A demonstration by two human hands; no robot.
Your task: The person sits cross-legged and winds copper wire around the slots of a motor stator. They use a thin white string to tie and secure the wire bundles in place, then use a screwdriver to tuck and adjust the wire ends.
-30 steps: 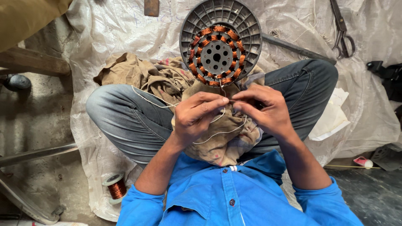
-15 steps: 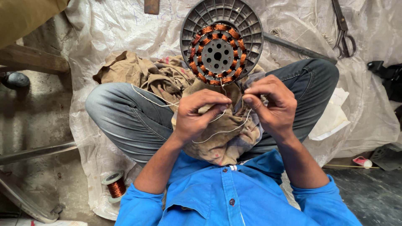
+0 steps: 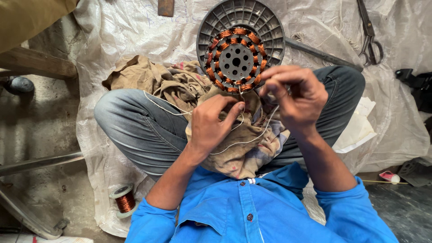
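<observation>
White sheeting covers the floor. Left hand (image 3: 211, 126) pinches white thread (image 3: 238, 143) below the stator (image 3: 237, 59), frame centre; right hand (image 3: 294, 96) fingers close on it. Advise steady tension, clear of copper coils.

Grey ribbed disc (image 3: 240, 42) — copper-orange coils, tan cloth (image 3: 180, 85), white string (image 3: 243, 141), blue shirt (image 3: 252, 211)

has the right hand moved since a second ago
Yes. The right hand has lifted away from the left hand and now sits higher, beside the lower right rim of the round wound stator.
</observation>
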